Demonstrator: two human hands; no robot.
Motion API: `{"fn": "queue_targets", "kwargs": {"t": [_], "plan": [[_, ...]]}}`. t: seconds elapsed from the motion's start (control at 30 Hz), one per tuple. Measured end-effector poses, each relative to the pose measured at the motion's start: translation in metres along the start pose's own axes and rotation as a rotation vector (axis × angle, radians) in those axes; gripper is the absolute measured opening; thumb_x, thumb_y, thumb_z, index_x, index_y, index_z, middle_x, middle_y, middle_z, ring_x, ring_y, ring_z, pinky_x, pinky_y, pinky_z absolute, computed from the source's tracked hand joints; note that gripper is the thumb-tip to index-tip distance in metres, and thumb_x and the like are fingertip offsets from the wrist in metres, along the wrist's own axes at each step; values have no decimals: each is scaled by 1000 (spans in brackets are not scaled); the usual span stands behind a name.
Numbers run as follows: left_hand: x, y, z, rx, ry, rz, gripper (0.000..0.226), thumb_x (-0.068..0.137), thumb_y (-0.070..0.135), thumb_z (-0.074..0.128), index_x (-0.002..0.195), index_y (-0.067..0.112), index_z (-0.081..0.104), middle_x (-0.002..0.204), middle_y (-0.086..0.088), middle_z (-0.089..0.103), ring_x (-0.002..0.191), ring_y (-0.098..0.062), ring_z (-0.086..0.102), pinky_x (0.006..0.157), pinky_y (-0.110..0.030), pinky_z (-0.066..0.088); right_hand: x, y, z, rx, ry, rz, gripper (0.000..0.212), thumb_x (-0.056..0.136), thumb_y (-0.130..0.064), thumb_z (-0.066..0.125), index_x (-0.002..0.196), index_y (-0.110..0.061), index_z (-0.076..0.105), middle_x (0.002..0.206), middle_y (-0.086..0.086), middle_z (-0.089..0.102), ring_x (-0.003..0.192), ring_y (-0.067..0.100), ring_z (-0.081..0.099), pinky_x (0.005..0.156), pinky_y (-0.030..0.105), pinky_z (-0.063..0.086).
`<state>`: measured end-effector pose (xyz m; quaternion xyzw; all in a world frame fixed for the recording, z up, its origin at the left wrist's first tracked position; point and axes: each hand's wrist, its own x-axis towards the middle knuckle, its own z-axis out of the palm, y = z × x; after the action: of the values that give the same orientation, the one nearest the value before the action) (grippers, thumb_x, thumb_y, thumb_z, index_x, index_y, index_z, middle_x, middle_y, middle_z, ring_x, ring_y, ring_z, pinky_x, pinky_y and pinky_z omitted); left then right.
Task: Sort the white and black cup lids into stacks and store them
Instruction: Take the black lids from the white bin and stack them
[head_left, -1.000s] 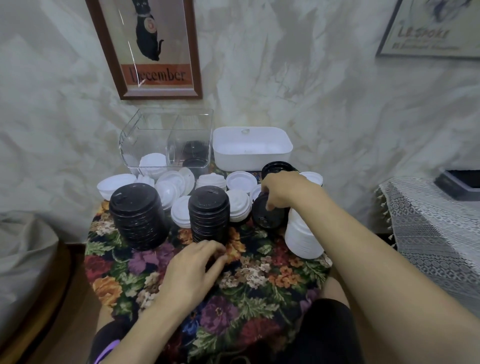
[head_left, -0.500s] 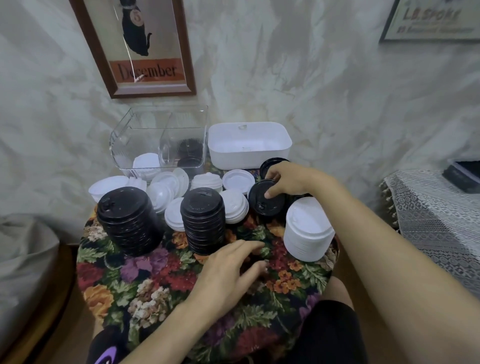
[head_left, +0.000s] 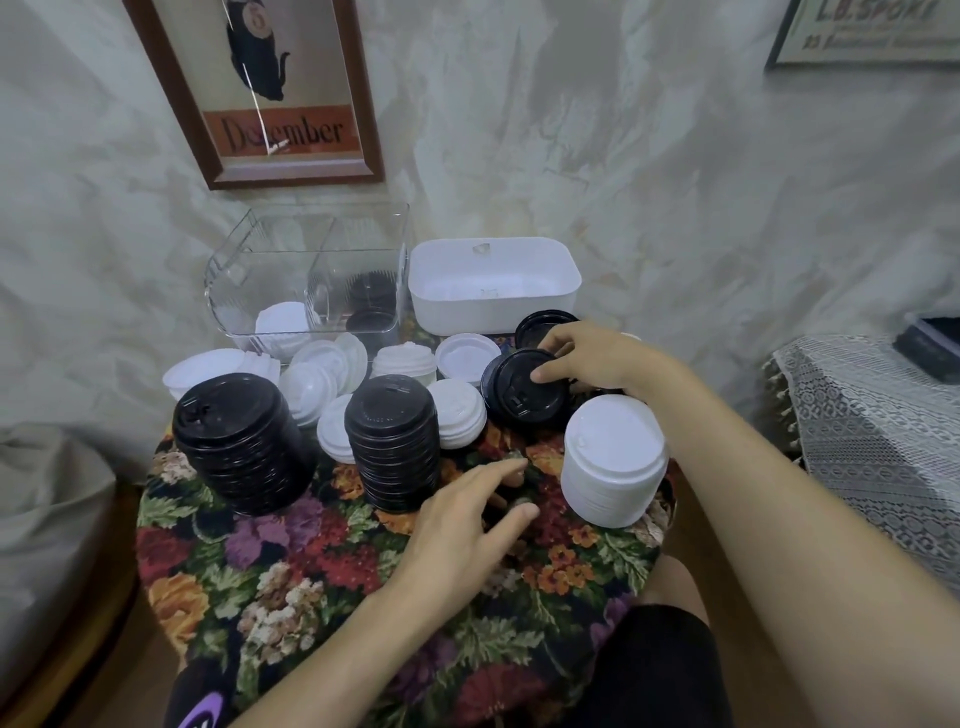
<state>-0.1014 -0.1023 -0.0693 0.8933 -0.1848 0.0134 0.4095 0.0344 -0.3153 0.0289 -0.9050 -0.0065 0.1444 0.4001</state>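
My right hand (head_left: 597, 356) pinches a black lid (head_left: 514, 397) by its far edge, tilted up off the table. Another black lid (head_left: 540, 325) lies just behind it. My left hand (head_left: 467, 530) hovers open over the floral cloth, fingers spread toward the gap between the middle black stack (head_left: 392, 441) and the tall white stack (head_left: 613, 462). A wider black stack (head_left: 241, 441) stands at the left. Loose white lids (head_left: 457, 410) lie scattered behind the stacks.
A clear divided bin (head_left: 311, 280) at the back holds some white and black lids. A white tub (head_left: 493, 283) sits beside it. The small round table (head_left: 311, 571) has a floral cloth. A lace-covered surface (head_left: 872, 431) stands to the right.
My right hand has lifted the black lid up and tilted it. My left hand slid right across the cloth, fingers spreading. The view moved closer to the table.
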Motion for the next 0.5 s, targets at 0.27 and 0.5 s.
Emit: {"fn": "queue_targets", "kwargs": {"t": [0.27, 0.5], "plan": [[-11, -3, -6, -64, 4, -13, 37, 100, 40, 64, 137, 40, 62, 116, 25, 67, 102, -1, 64, 83, -26, 54, 3, -8, -3, 6, -60, -1, 24, 89, -16, 78, 110, -16, 65, 115, 7, 69, 108, 26, 68, 93, 40, 58], [-34, -10, -33, -30, 63, -5, 27, 101, 40, 63, 128, 41, 68, 111, 29, 68, 100, 0, 65, 78, -17, 51, -1, -13, 0, 0, -81, 1, 25, 92, -15, 75, 114, -8, 69, 118, 15, 72, 102, 33, 70, 80, 38, 59]]}}
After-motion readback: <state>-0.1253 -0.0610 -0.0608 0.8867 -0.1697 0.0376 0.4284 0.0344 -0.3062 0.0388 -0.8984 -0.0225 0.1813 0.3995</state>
